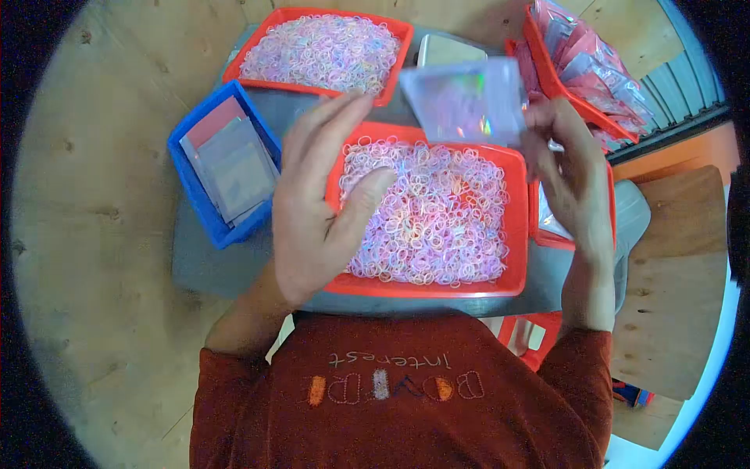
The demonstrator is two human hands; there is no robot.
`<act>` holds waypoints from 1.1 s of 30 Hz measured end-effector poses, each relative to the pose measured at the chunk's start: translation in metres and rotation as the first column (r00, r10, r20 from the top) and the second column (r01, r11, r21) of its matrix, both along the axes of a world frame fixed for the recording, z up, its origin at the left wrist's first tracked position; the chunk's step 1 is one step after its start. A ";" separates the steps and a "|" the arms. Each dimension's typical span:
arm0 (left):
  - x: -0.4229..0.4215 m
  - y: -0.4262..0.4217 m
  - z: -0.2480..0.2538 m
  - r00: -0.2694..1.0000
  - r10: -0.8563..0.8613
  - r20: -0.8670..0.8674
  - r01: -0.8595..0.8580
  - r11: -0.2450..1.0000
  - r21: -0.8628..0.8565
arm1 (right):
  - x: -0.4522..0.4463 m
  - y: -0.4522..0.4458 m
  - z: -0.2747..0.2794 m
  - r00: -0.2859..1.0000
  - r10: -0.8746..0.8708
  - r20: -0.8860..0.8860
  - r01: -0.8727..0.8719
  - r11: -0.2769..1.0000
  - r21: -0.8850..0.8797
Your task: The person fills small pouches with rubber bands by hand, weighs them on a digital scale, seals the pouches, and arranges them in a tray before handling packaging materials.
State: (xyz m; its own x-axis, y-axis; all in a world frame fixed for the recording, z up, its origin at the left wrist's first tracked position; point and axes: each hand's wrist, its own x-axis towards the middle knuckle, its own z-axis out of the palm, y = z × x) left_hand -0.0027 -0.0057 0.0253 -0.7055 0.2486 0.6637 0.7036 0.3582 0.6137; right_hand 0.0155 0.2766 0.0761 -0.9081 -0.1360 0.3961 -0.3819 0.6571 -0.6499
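My right hand [566,160] pinches the right edge of a clear, shiny plastic bag [469,102], which hangs over the back of a red tray [512,273]. The bag is blurred and looks pinkish inside. Small pastel rings [426,215] fill that tray. Over the tray's left side is my left hand [328,195], its fingers and thumb apart with nothing between them. Just left of this hand, a blue basket [187,184] holds flat clear bags and a pink sheet.
At the back left a red tray [312,87] holds more pastel rings. A pale device [449,51] is beside it. A red bin [574,98] at the back right holds packed bags. Another red container [612,207] is partly behind my right wrist.
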 end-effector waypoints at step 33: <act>0.050 0.073 -0.004 0.808 -0.355 0.470 0.244 0.928 0.281 | 0.085 -0.012 -0.046 0.987 -0.040 -0.153 0.013 0.985 -0.174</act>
